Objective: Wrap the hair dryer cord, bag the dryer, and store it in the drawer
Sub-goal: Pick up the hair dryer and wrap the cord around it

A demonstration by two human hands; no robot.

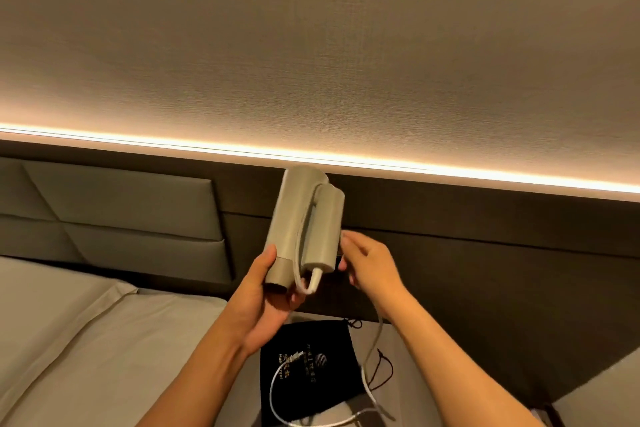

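One hair dryer [304, 222], centre of the frame, held up against the dark wall panel [485, 253]: smooth matte beige plastic, a cylindrical barrel with the handle folded flat alongside it. One left hand [263, 302], just below centre, its grip closed around the lower end of the barrel, thumb along the left side. One right hand [369, 265], right of the dryer, grip pinched on the cord [372, 340] near the handle; exact contact blurred.

One cord, pale and rubbery, leaving the handle base in a short loop, running up along the barrel and over the fold, then trailing down from the right hand to the bottom of the frame and curling across the table [391, 402]. One two-pin plug [295, 357] at its end, lying on the bag.

One bag [308, 364], lower centre: flat black cloth, roughly rectangular, printed with a small logo and lettering, lying on the table, with dark drawstrings [382, 371] spilling to the right.

One bed [69, 340], lower left, with smooth grey sheets. One padded headboard [121, 211], left, in angular stitched panels. One glowing light strip [311, 152] across the middle, under a finely textured wall.
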